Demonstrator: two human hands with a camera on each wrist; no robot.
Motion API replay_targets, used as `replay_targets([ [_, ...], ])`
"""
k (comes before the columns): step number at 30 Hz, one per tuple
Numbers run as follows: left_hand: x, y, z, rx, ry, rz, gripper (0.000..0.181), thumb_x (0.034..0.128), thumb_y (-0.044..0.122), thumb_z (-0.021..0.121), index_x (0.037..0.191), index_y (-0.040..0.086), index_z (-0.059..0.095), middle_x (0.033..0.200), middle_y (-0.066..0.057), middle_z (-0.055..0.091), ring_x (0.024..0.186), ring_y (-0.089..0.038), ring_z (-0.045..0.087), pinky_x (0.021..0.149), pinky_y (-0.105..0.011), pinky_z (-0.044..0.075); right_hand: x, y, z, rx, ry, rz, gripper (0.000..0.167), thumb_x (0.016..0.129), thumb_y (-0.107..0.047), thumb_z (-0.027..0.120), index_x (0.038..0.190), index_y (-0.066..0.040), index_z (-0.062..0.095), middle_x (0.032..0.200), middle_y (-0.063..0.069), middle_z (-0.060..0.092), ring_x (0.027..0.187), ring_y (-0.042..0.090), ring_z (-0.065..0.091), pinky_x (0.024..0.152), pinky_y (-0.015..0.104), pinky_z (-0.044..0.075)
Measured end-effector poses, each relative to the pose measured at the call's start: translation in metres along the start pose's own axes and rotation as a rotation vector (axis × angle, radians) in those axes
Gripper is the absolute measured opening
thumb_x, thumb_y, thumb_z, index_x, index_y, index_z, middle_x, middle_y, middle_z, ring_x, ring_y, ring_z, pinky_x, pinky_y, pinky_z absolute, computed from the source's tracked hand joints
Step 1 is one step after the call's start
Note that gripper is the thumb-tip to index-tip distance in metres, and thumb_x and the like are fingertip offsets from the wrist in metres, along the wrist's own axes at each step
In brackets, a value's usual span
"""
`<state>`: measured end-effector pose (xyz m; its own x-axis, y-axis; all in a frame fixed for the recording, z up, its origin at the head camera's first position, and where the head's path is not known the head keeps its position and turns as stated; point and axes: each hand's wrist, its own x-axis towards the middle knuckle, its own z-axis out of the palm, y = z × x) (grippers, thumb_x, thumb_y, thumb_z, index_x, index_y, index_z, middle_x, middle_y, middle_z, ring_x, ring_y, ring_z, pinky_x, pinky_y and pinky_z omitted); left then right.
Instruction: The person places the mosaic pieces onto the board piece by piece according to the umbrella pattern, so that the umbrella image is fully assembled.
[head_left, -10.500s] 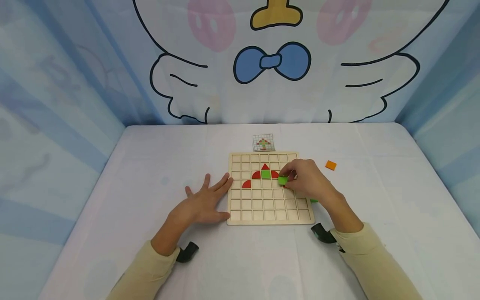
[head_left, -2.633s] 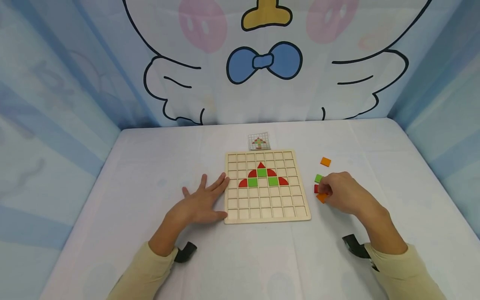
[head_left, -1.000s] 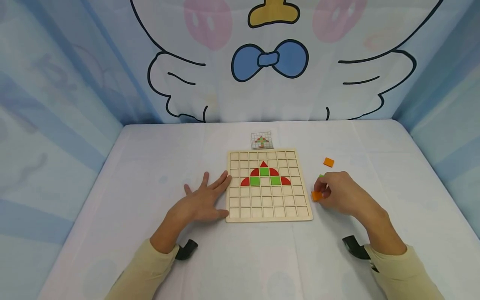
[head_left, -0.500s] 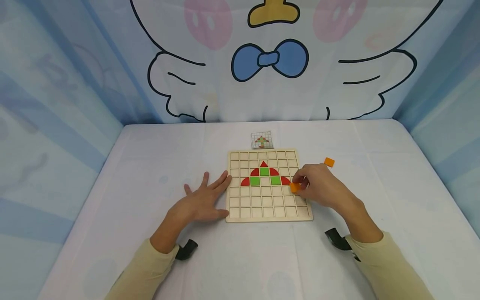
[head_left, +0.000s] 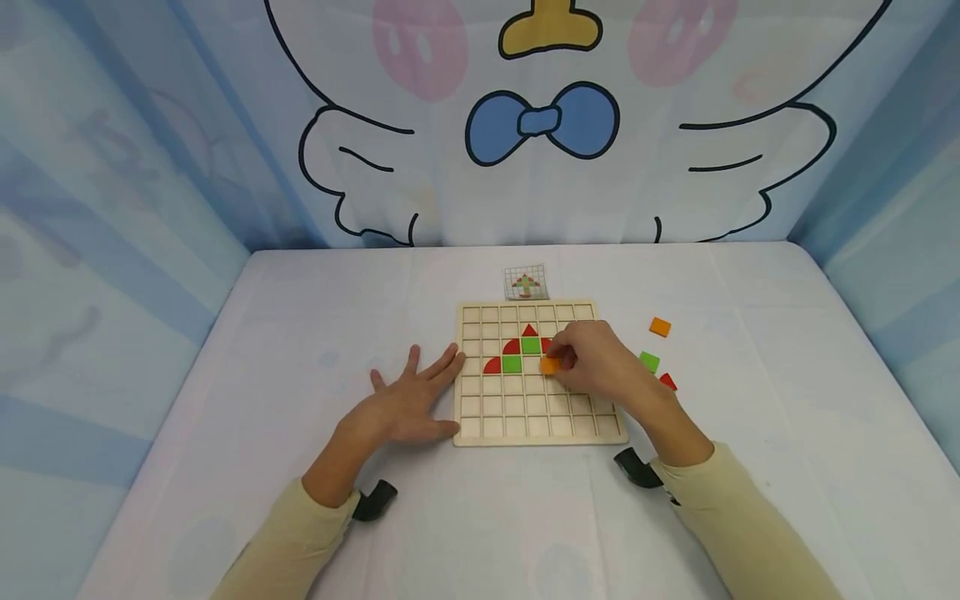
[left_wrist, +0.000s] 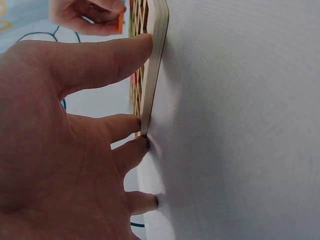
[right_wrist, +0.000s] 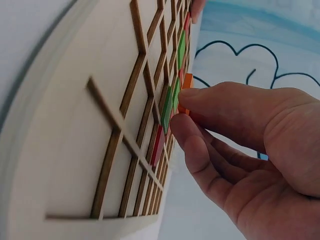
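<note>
A wooden grid board [head_left: 492, 427] lies on the white table. In its cells sit a red triangle [head_left: 528, 331], red quarter-round pieces [head_left: 492, 366] and green squares [head_left: 512, 364]. My right hand [head_left: 600, 360] pinches an orange square tile [head_left: 550, 366] between thumb and fingers over the middle of the board, hiding some pieces on the right. The right wrist view shows that orange tile [right_wrist: 188, 82] edge-on, close above the grid. My left hand [head_left: 411, 403] lies spread at the board's left edge; in the left wrist view its thumb and a fingertip touch the rim.
Right of the board lie an orange tile [head_left: 660, 327], a green tile [head_left: 649, 362] and a red piece [head_left: 668, 382], partly behind the right forearm. A small pattern card [head_left: 527, 282] rests just beyond the board's far edge. A patterned curtain [head_left: 540, 200] hangs behind the table.
Within the last second my right hand has carried the orange tile left from beside the board to over its middle. Earlier, two green squares were set in the board. My left hand stays put.
</note>
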<state>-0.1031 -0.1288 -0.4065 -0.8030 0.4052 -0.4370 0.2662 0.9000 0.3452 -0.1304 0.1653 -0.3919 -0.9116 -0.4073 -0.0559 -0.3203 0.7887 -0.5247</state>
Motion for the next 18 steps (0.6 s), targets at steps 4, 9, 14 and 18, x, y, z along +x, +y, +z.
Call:
replay_targets([
  [4, -0.001, 0.000, 0.000, -0.007, -0.003, -0.002, 0.095, 0.0948, 0.044, 0.071, 0.169, 0.029, 0.013, 0.176, 0.013, 0.000, 0.161, -0.046, -0.006, 0.105, -0.092, 0.004, 0.007, -0.004, 0.003, 0.007, -0.004, 0.005, 0.016, 0.084, -0.002, 0.079, 0.100, -0.001, 0.078, 0.085, 0.006, 0.069, 0.075, 0.017, 0.058, 0.071, 0.030, 0.052],
  [9, -0.001, 0.001, 0.000, -0.010, -0.007, 0.000, 0.095, 0.0950, 0.044, 0.071, 0.169, 0.029, 0.013, 0.176, 0.014, 0.000, 0.161, -0.045, -0.007, 0.106, -0.091, 0.004, 0.013, -0.008, 0.008, -0.001, -0.020, 0.006, 0.018, 0.083, -0.002, 0.081, 0.102, -0.001, 0.079, 0.090, 0.007, 0.071, 0.076, 0.017, 0.059, 0.072, 0.030, 0.053],
  [14, -0.002, 0.001, 0.000, -0.017, 0.000, 0.000, 0.094, 0.0949, 0.043, 0.072, 0.169, 0.028, 0.015, 0.176, 0.014, 0.001, 0.161, -0.045, -0.006, 0.105, -0.092, 0.004, 0.017, -0.012, 0.011, -0.020, -0.028, 0.007, 0.020, 0.083, -0.003, 0.084, 0.102, -0.001, 0.079, 0.093, 0.008, 0.072, 0.077, 0.017, 0.059, 0.073, 0.031, 0.052],
  [18, -0.001, 0.001, -0.001, -0.019, 0.004, -0.002, 0.094, 0.0948, 0.043, 0.072, 0.169, 0.028, 0.016, 0.176, 0.014, 0.001, 0.161, -0.045, -0.006, 0.106, -0.091, 0.004, 0.019, -0.016, 0.012, -0.042, -0.017, -0.005, 0.018, 0.082, -0.004, 0.084, 0.100, -0.002, 0.080, 0.093, 0.007, 0.074, 0.077, 0.018, 0.059, 0.073, 0.032, 0.053],
])
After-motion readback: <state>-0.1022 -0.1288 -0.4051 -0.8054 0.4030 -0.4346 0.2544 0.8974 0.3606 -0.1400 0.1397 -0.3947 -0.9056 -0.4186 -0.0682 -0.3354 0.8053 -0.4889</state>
